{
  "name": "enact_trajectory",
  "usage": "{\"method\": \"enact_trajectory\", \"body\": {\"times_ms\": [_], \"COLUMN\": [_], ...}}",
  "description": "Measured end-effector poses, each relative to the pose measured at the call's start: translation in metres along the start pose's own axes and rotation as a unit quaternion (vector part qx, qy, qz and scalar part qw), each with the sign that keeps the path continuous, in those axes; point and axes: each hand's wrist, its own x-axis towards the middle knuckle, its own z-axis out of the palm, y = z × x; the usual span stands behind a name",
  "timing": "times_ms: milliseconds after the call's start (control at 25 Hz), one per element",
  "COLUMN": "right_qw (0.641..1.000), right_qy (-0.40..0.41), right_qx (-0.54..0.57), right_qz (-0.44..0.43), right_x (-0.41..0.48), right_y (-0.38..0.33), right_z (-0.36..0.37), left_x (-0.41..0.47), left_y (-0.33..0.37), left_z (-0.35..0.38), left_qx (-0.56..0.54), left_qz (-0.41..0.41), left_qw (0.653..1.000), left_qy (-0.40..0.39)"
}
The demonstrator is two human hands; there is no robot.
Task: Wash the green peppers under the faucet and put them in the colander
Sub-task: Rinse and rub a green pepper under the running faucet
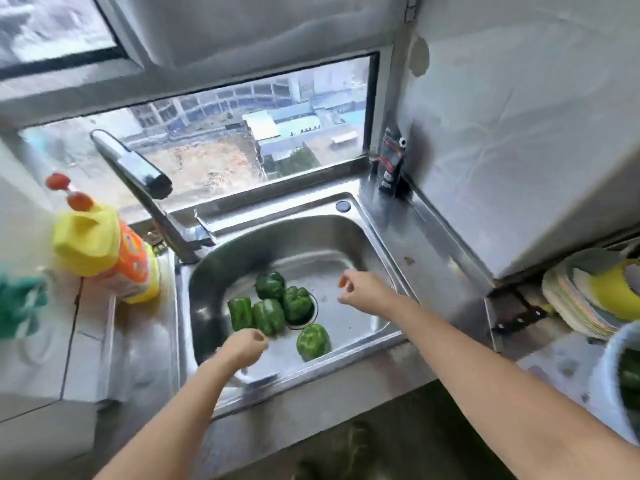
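Several green peppers (268, 316) lie in the steel sink (363, 244), clustered around the drain; one pepper (313, 341) sits apart near the front wall. The faucet (138, 174) rises at the sink's back left, spout pointing left and away from the basin, with no water running. My left hand (245, 348) hovers over the front left of the basin, fingers curled, holding nothing. My right hand (360, 291) hangs above the basin to the right of the peppers, fingers loosely apart and empty. A white colander (614, 375) with something green inside shows at the right edge.
A yellow and orange detergent bottle (107, 251) stands on the left counter beside a green cloth (19, 303). A stack of plates (585, 299) with a yellow item sits at the right. A dark pouch (391, 161) leans in the back right corner by the window.
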Motion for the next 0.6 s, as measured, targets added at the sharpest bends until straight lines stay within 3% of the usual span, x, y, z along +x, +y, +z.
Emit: {"method": "enact_trajectory", "body": {"times_ms": [160, 320, 600], "right_qw": [0.982, 0.933, 0.916], "right_qy": [-0.156, -0.276, -0.293], "right_qx": [-0.097, -0.209, -0.236], "right_qz": [-0.039, -0.094, -0.138], "right_x": [0.057, 0.086, 0.117], "right_y": [-0.013, 0.0, 0.02], "right_z": [0.073, 0.119, 0.152], "left_x": [-0.001, -0.007, -0.002], "left_y": [-0.04, -0.042, -0.047], "left_z": [0.024, 0.026, 0.026], "left_qx": [-0.004, -0.048, -0.064], "left_qz": [-0.053, -0.075, -0.103], "left_qw": [0.997, 0.995, 0.992], "left_qy": [-0.062, -0.037, -0.022]}}
